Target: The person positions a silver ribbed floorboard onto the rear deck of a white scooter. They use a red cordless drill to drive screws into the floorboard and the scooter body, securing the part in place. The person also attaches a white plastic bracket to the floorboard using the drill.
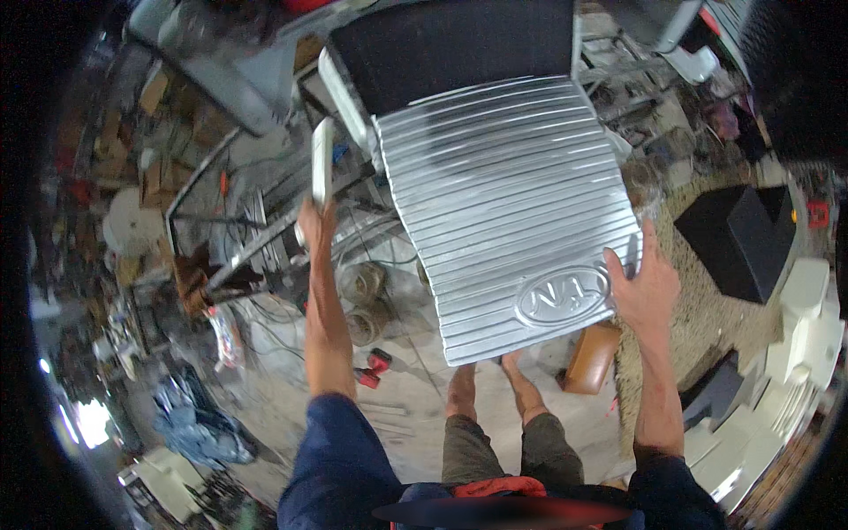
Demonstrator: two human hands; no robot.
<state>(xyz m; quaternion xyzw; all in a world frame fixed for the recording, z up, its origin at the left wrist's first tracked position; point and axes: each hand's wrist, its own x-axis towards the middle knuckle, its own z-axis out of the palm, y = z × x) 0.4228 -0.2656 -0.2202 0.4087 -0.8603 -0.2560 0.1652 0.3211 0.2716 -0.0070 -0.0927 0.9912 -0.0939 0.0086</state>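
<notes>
A silver ribbed panel [503,194] with a raised oval emblem near its close right corner fills the middle. My right hand [649,287] is closed on its near right edge, thumb on top and fingers mostly hidden beyond the edge. To the left of the panel, my left hand [316,221] grips the lower end of a pale, flat bar-like piece [321,159], which stands upright and apart from the panel; its exact kind I cannot make out. Beyond the panel's far edge is a dark black board [459,49] in a light frame.
A metal frame [234,265] stands left. On the floor are a red power tool [374,367], a brown box-like block [592,358] and a dark plastic bag [199,420]. A black angular block [742,238] and cream-coloured parts [804,344] lie right. Clutter lines the far left.
</notes>
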